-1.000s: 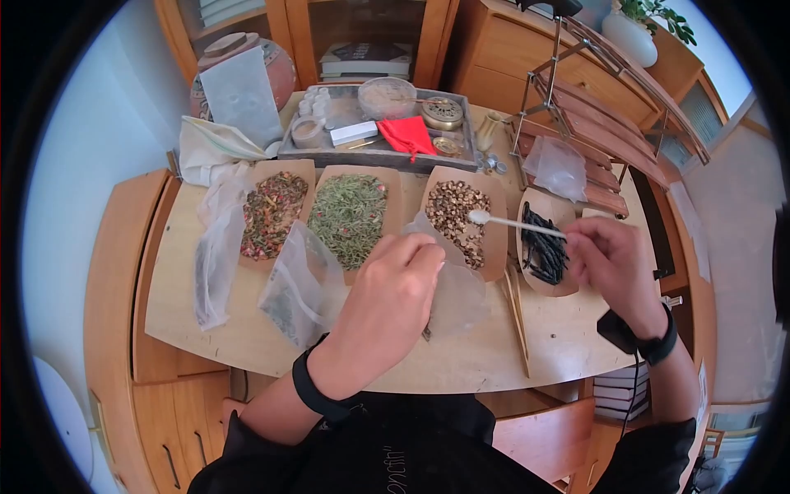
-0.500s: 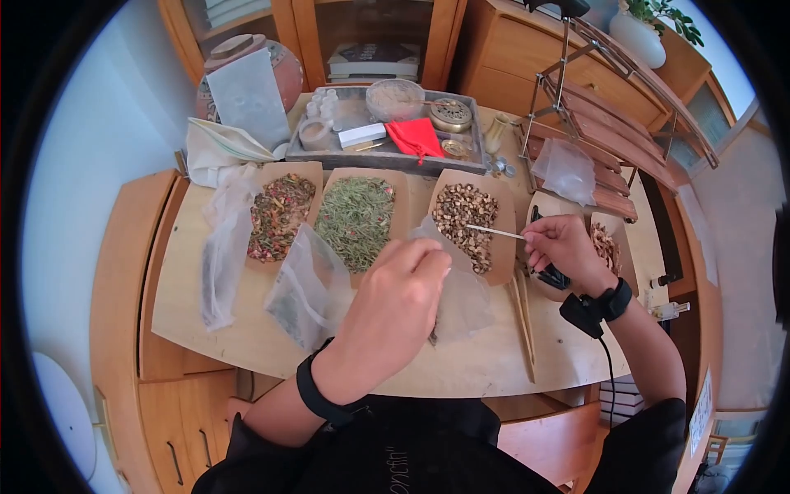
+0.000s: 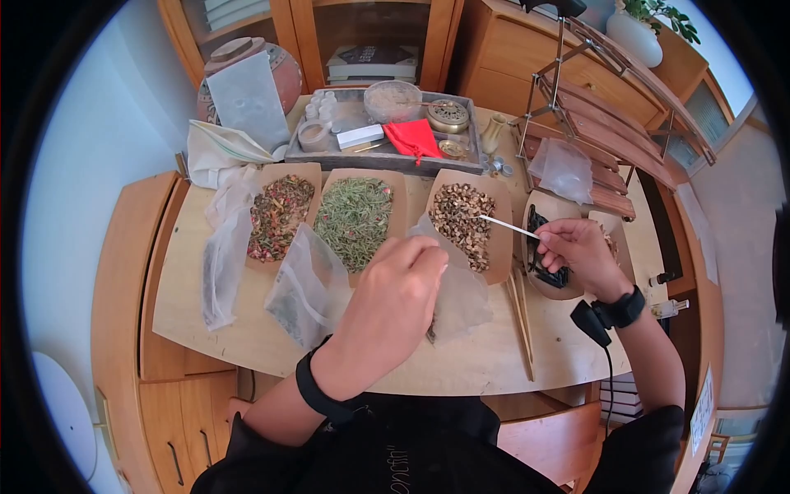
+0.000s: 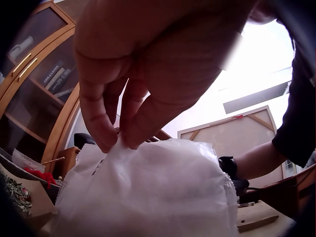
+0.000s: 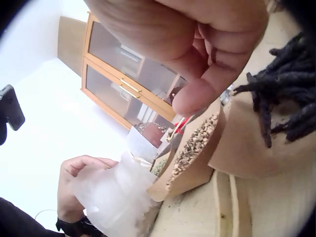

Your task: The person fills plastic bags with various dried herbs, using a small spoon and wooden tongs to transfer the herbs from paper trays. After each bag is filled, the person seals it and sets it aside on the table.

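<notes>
Here, the left hand (image 3: 383, 300) pinches a translucent bag (image 4: 153, 192) at its top. The right hand (image 3: 580, 251) holds a thin white stick (image 3: 510, 226) toward brown pieces (image 3: 461, 210).

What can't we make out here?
Head: far tip of the white stick, lost among chopped pieces.
Head: most of the rightmost tray, behind the right hand.
Left wrist: dark marks on the bag in the left hand, too small.
Left wrist: the bag's lower end, cut by the bottom edge.

Left hand (image 3: 383, 290) pinches; right hand (image 3: 581, 252) apparently pinches too.
</notes>
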Demonstrator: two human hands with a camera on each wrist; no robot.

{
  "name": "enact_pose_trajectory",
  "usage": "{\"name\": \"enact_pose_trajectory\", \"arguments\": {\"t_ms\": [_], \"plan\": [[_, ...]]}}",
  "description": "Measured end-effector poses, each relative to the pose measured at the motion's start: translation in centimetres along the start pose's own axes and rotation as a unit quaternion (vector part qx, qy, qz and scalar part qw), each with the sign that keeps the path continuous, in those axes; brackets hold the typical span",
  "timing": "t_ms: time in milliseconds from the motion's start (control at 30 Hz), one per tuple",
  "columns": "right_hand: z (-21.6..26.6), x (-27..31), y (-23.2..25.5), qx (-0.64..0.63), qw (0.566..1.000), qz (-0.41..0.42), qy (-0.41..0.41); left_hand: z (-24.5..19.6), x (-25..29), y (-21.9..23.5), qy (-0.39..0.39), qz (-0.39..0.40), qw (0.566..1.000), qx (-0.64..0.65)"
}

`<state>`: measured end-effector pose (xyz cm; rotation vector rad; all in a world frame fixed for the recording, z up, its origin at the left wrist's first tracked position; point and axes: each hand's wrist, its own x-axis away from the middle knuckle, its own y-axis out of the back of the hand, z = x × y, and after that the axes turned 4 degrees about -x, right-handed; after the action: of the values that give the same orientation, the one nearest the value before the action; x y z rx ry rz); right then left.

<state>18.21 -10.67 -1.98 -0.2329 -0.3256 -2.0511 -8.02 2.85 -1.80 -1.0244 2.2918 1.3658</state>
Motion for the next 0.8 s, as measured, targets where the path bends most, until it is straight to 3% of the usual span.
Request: {"name": "enact_pose_trajectory", "arguments": {"t_ms": [200, 433, 500, 533, 667, 800], "plan": [[4.8, 4.7, -0.6, 0.070, 0.998, -0.008, 0.005, 0.0, 0.0, -0.2, -0.003, 0.000, 1.000, -0.002], [6.4, 6.8, -2.9, 0.143, 0.989, 0.022, 0.034, -0.1, 0.0, -0.1, 0.005, 0.000, 1.000, 0.005], [7.0, 7.5, -3.8, 0.318, 0.930, -0.004, 0.182, 0.0, 0.0, -0.1, 0.001, -0.002, 1.000, 0.003], [7.5, 7.8, -4.1, 0.309, 0.929, -0.022, 0.201, 0.1, 0.1, -0.1, -0.002, -0.004, 1.000, 0.000], [8.4, 6.6, -3.1, 0.342, 0.919, -0.077, 0.179, 0.1, 0.1, 0.1, 0.000, -0.001, 1.000, 0.004], [4.7, 3.3, -1.0, 0.401, 0.894, -0.071, 0.189, 0.1, 0.2, 0.1, -0.002, -0.001, 1.000, 0.004]]}}
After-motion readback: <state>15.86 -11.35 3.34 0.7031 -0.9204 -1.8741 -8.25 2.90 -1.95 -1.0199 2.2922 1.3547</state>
